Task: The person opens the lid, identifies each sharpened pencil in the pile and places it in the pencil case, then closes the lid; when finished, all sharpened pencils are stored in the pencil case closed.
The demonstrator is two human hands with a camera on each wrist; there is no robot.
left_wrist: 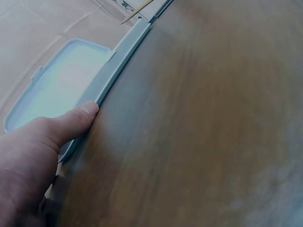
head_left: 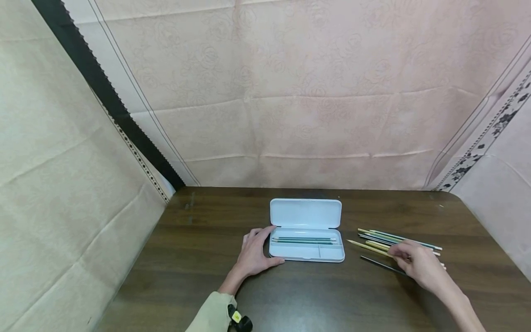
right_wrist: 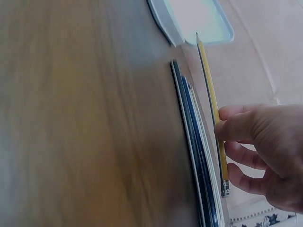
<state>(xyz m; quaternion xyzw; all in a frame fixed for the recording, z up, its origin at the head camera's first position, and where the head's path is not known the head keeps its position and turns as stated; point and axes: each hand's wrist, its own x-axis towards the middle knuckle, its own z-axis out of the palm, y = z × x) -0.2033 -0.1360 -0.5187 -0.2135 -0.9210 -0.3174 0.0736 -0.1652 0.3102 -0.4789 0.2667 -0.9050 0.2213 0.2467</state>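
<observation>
A light blue pencil case (head_left: 304, 259) lies on the table with its lid (head_left: 305, 213) raised at the back. Inside it are green pencils (head_left: 304, 240). My left hand (head_left: 254, 256) holds the case at its left end, the thumb (left_wrist: 87, 109) against the front edge and the fingers toward the hinge side. To the right of the case, my right hand (head_left: 419, 265) pinches a yellow pencil (right_wrist: 211, 90) near its eraser end, its sharp tip toward the case. Under and behind that hand several loose pencils (head_left: 383, 236) lie side by side. A dark pencil (head_left: 379, 263) rests nearer me.
The brown wooden table (head_left: 199, 258) carries everything. A pale patterned cloth (head_left: 311, 115) stands behind its far edge, with more cloth (head_left: 62, 193) at the left and right. A narrow divider splits the front of the case's tray.
</observation>
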